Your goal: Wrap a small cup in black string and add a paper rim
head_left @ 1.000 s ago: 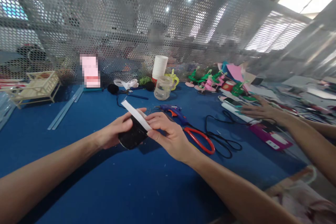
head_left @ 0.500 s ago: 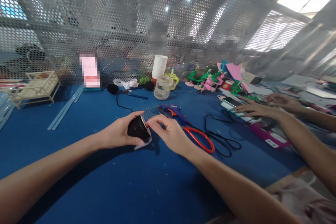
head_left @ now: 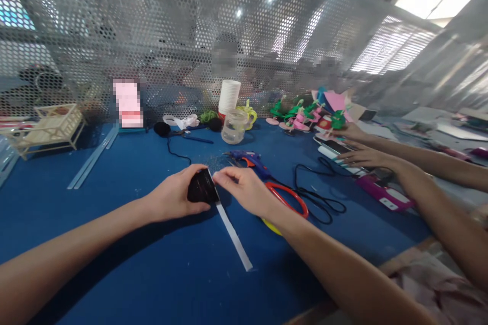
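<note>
My left hand is wrapped round a small cup wound in black yarn, tipped on its side with its rim to the right. At the rim, my right hand has thumb and forefinger pinched together; what sits between them is too small to make out. A narrow white strip runs from the cup's rim down toward me over the blue table. Black yarn trails from behind the cup to a yarn ball farther back.
A blue glue gun lies beyond my right hand, a red handle loop beside it. Behind stand a clear jar and stacked paper cups. At right, another person's hands are near a phone and a purple power strip.
The white strip, earlier bunched under the cup, now stretches out toward me. My hands stay at the cup. The other person's farther hand has moved back to a green item.
</note>
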The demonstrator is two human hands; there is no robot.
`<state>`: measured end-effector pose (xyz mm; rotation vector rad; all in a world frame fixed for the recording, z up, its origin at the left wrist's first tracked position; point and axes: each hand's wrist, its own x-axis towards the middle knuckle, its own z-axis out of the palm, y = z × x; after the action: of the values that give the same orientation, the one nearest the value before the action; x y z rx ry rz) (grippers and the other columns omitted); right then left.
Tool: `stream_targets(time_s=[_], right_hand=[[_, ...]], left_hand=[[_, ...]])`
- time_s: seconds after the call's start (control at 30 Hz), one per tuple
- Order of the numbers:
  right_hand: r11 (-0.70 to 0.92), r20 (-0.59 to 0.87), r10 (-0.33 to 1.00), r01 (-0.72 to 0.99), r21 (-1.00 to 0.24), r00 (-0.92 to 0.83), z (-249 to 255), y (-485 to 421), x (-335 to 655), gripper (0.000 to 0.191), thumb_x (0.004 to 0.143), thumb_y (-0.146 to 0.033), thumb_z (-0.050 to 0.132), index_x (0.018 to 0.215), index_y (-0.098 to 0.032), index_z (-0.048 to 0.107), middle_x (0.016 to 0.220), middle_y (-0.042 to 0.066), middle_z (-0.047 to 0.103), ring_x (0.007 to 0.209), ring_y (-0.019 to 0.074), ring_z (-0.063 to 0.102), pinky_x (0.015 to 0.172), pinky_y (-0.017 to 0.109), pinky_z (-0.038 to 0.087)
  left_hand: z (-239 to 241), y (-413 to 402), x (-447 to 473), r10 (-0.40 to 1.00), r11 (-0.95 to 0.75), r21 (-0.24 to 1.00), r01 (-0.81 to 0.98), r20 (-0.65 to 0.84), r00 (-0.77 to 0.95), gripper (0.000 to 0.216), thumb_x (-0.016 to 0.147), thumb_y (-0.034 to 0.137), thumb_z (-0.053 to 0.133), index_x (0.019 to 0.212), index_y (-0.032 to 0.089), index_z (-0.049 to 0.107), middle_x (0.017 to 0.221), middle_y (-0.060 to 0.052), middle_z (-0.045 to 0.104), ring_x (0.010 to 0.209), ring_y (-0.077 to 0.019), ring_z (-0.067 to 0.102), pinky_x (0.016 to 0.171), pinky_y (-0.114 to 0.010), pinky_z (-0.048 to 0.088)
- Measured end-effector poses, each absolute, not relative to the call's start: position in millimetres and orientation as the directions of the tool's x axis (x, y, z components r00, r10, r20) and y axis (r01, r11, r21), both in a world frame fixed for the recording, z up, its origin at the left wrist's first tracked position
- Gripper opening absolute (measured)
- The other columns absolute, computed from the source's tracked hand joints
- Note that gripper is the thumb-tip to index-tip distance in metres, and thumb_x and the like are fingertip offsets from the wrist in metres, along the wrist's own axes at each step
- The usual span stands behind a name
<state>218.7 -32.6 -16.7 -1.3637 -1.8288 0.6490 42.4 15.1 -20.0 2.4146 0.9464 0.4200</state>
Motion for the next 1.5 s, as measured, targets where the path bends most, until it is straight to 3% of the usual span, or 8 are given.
stream_targets(time_s=[0.13,0.27,0.47,0.67,0.83,1.0,1.23,1.5], right_hand=[[0.239,0.270,0.961,0.665,-0.708,-0.058,2.6,-24.5,242.2,0.023,0.082,-0.030,0.045,0.081,-0.014,0.061,0.080,0.006,0.067,0.074,0.0155,0.061,0.067,0.024,0.044],[-0.079,0.195,0.968,0.931,-0.355,0.157,10.4,-10.0,272.3,0.020,0.081,-0.029,0.046,0.088,-0.017,0.061,0.087,0.005,0.067,0.079,0.0159,0.061,0.069,0.024,0.043],[-0.225,0.034,0.970,0.945,-0.238,0.239,-21.3,10.9,300.6,0.006,0.066,-0.013,0.057,0.063,-0.012,0.062,0.077,0.016,0.067,0.079,0.0258,0.062,0.066,0.028,0.041],[-0.285,0.033,0.947,0.886,-0.366,0.318,-33.6,16.6,300.7,0.016,0.064,-0.009,0.056,0.079,-0.010,0.059,0.085,0.017,0.065,0.084,0.0256,0.061,0.067,0.027,0.043],[-0.194,0.078,0.951,0.772,-0.605,0.300,-12.1,3.3,296.0,0.034,0.074,-0.013,0.048,0.107,-0.010,0.043,0.087,0.009,0.064,0.064,0.0127,0.062,0.056,0.021,0.047],[-0.010,0.017,0.998,0.410,-0.912,0.060,9.3,-24.6,275.2,0.015,0.072,-0.028,0.056,0.075,-0.014,0.052,0.059,0.000,0.059,0.051,0.0104,0.058,0.050,0.021,0.048],[0.050,0.003,0.994,0.429,-0.902,-0.109,5.1,-47.4,256.5,0.016,0.074,-0.024,0.053,0.081,-0.012,0.060,0.049,-0.003,0.054,0.041,0.0074,0.050,0.040,0.018,0.043],[0.122,0.042,0.987,0.562,-0.818,-0.153,1.3,-48.5,258.8,0.023,0.072,-0.027,0.055,0.052,-0.018,0.047,0.041,-0.006,0.045,0.035,0.0071,0.042,0.036,0.019,0.036]], left_hand=[[-11.5,18.6,40.2,0.716,-0.487,0.673,0.556,-0.058,0.696,0.064,0.065,0.043,0.058,0.117,0.013,0.036,0.092,-0.007,0.060,0.079,-0.0204,0.058,0.069,-0.033,0.046],[-9.2,22.2,39.9,0.709,-0.529,0.622,0.577,-0.049,0.704,0.062,0.064,0.042,0.059,0.116,0.011,0.042,0.107,-0.011,0.056,0.094,-0.0231,0.054,0.082,-0.035,0.042],[-7.8,22.1,41.7,0.692,-0.584,0.544,0.602,-0.055,0.720,0.059,0.068,0.041,0.054,0.119,0.013,0.043,0.105,-0.010,0.057,0.092,-0.0225,0.055,0.080,-0.035,0.042],[-6.9,21.9,40.3,0.703,-0.610,0.483,0.628,-0.035,0.710,0.049,0.078,0.041,0.043,0.118,0.013,0.043,0.099,-0.009,0.058,0.090,-0.0216,0.056,0.080,-0.035,0.042],[-17.3,27.3,38.5,0.671,-0.689,0.385,0.613,0.019,0.742,0.064,0.075,0.051,0.045,0.124,0.011,0.039,0.105,-0.013,0.049,0.092,-0.0239,0.053,0.082,-0.037,0.042],[-19.1,28.8,39.3,0.685,-0.679,0.397,0.617,0.042,0.727,0.068,0.065,0.046,0.060,0.119,0.010,0.040,0.103,-0.012,0.053,0.091,-0.0240,0.054,0.079,-0.035,0.043],[-7.3,32.9,36.7,0.663,-0.668,0.453,0.591,0.002,0.748,0.049,0.066,0.038,0.060,0.107,0.016,0.046,0.096,-0.005,0.060,0.084,-0.0189,0.058,0.072,-0.028,0.044],[-13.9,42.5,32.7,0.695,-0.670,0.405,0.623,0.044,0.718,0.054,0.065,0.038,0.060,0.112,0.016,0.044,0.110,-0.008,0.056,0.098,-0.0209,0.054,0.085,-0.031,0.040]])
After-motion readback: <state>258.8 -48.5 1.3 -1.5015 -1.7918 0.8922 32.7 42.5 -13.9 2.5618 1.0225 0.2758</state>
